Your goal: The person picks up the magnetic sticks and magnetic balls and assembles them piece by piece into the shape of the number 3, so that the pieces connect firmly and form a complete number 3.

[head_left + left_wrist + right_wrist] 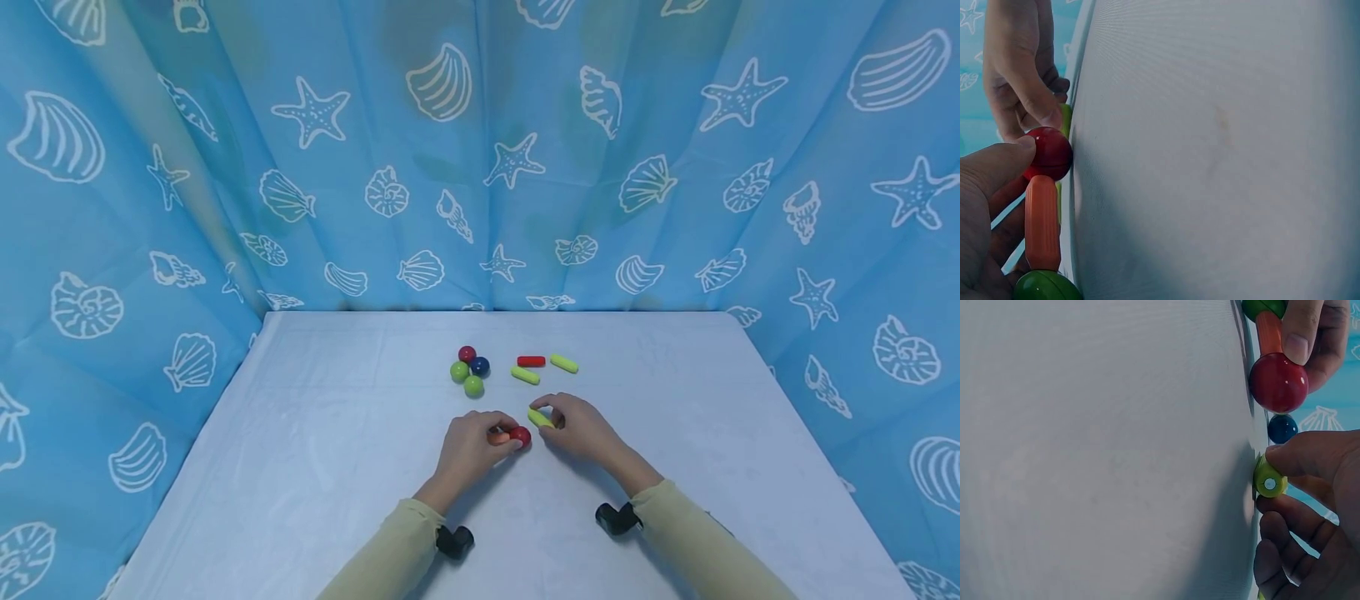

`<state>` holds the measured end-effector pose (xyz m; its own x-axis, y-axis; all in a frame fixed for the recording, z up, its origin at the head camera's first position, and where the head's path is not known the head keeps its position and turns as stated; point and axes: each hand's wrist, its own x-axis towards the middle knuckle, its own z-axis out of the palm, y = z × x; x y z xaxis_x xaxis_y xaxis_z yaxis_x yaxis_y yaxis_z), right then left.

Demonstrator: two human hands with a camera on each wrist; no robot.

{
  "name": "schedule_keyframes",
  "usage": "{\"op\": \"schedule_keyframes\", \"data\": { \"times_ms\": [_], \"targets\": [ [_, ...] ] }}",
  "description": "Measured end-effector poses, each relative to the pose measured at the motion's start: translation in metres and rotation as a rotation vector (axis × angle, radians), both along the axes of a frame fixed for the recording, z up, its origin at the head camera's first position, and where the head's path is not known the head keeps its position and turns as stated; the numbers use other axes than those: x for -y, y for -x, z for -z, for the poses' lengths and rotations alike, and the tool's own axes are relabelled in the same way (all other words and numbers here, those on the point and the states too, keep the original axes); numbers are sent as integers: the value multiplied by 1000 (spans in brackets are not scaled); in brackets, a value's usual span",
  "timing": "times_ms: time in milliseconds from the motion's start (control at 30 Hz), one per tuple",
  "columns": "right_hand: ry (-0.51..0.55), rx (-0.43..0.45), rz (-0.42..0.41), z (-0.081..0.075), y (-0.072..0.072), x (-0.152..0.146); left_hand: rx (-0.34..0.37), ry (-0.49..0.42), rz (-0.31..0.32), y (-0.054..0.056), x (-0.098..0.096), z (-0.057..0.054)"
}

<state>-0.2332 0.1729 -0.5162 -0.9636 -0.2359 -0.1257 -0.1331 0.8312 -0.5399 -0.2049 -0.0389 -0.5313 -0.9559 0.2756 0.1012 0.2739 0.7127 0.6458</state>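
Note:
My left hand [474,446] pinches a red ball [1052,153] between thumb and fingers. Joined to that ball is an orange rod [1042,222], with a green ball [1047,287] at its other end; in the head view the green ball is hidden under the hand. To the right, my right hand [583,429] pinches a yellow-green rod [539,418] by its sides, low over the table. One end of this rod, with a pale round spot in it, faces the right wrist camera [1269,483]. A small gap separates the rod from the red ball.
Farther back on the white table [337,400] sit a dark red ball [467,354], a blue ball [480,366] and two green balls [473,386] in a cluster. Right of them lie a red rod [531,362] and two yellow-green rods [564,363]. A blue shell-print curtain [480,233] surrounds the table.

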Motion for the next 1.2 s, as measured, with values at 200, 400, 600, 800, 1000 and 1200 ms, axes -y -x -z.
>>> {"op": "schedule_keyframes", "data": {
  "times_ms": [200, 400, 600, 800, 1000, 1200],
  "targets": [
    [-15, 12, -16, 0, 2, 1, 6, 3, -4, 0, 0, 0],
    [-6, 33, -18, 1, 5, 3, 1, -3, 2, 0, 0, -1],
    [79, 45, -10, 1, 9, 6, -12, -8, 11, 0, 1, 0],
    [171, 47, 2, -2, 11, 10, -20, -6, 13, 0, 0, 0],
    [259, 79, 24, -4, 13, 15, -22, -15, 6, 0, 1, -1],
    [298, 130, 68, -2, 15, 20, -23, -7, -5, 0, 0, 0]
  ]
}}
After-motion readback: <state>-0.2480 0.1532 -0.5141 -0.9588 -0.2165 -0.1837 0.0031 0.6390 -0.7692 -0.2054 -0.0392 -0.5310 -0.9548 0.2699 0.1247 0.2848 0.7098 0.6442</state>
